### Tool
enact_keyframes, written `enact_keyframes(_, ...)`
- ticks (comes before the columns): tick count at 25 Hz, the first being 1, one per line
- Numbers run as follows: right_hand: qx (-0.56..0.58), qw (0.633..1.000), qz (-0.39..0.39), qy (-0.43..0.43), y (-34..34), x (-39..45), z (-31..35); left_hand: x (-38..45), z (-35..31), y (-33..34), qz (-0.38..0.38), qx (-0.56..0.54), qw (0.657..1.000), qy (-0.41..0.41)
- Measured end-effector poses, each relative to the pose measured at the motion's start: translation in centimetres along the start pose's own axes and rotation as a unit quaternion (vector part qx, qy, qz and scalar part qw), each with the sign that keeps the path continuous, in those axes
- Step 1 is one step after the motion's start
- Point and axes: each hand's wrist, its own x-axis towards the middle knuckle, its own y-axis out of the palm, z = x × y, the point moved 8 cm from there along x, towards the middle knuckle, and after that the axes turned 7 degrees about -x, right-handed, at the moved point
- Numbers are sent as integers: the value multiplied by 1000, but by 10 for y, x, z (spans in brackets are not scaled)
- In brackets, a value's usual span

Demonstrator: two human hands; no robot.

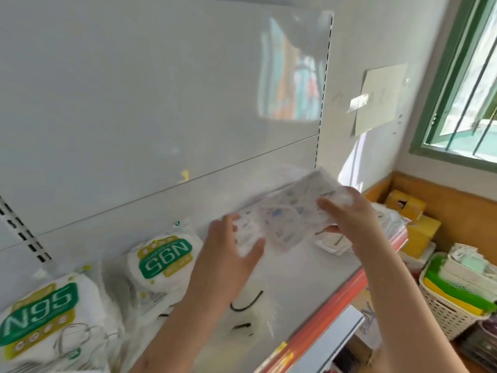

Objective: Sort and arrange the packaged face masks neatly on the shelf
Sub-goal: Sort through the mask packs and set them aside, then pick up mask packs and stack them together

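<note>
Both hands hold one clear packet of patterned masks (282,219) in the air just above the shelf (309,275), toward its right part. The left hand (231,249) grips the packet's near-left end with the thumb on top and the fingers curled under; the right hand (347,211) pinches its far-right end, though motion blur hides exactly how those fingertips sit. Just beside the right hand, at the shelf's right end, lies a small pile of similar clear packets (333,242), which looks like the place this one belongs. To do the step well, level the packet first, square its long edge to the red front strip (336,300), then lower it flat onto that pile so the edges line up rather than fan out. The film looks slippery, so let go only once it rests. To the left stand two N95 bags (164,258), the nearer one (40,313) at the left edge, with a packet showing black ear loops (250,305) near the front; keep the kinds apart.
</note>
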Motion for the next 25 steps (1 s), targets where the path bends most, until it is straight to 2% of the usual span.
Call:
enact_keyframes(2, -87, 996, -9, -22, -3, 6, -4, -26, -4, 46, 155, 144, 974, 83)
enact_keyframes(3, -110, 993, 16, -23, 8, 5, -9, -42, 3, 63, 226, 205, 948, 94)
enact_keyframes(4, -127, 991, 48, -15, 22, 6, -18, -52, 14, 71, 265, 249, 926, 98)
enact_keyframes(5, -146, 986, 79, -3, 37, 6, -27, -54, 22, 69, 271, 268, 919, 103)
enact_keyframes(7, -181, 977, 115, 4, 64, 4, -38, -51, 34, 55, 253, 255, 927, 104)
enact_keyframes(9, -264, 959, 99, -34, 80, 0, -42, -50, 38, 42, 240, 252, 932, 101)
enact_keyframes(10, -353, 931, 68, -66, 83, -3, -42, -51, 37, 41, 241, 261, 929, 104)
enact_keyframes(11, -447, 887, 29, -108, 84, -8, -38, -53, 35, 40, 247, 266, 926, 104)
enact_keyframes(12, -511, 847, 0, -146, 84, -13, -32, -56, 34, 39, 248, 259, 928, 97)
enact_keyframes(13, -532, 830, -10, -168, 86, -17, -25, -58, 30, 34, 239, 241, 936, 89)
enact_keyframes(14, -518, 837, -10, -178, 87, -21, -17, -59, 26, 27, 220, 221, 946, 87)
enact_keyframes(16, -436, 877, -12, -201, 94, -31, 12, -63, 20, 2, 150, 183, 966, 103)
enact_keyframes(18, -344, 904, -20, -254, 116, -54, 58, -75, 20, -37, 39, 138, 982, 126)
enact_keyframes(20, -250, 916, 24, -313, 161, -91, 111, -98, 34, -85, -92, 117, 981, 125)
enact_keyframes(22, -171, 906, 110, -370, 227, -151, 164, -137, 63, -141, -227, 114, 964, 77)
enact_keyframes(25, -96, 852, 264, -443, 337, -284, 220, -225, 123, -220, -378, 127, 917, -19)
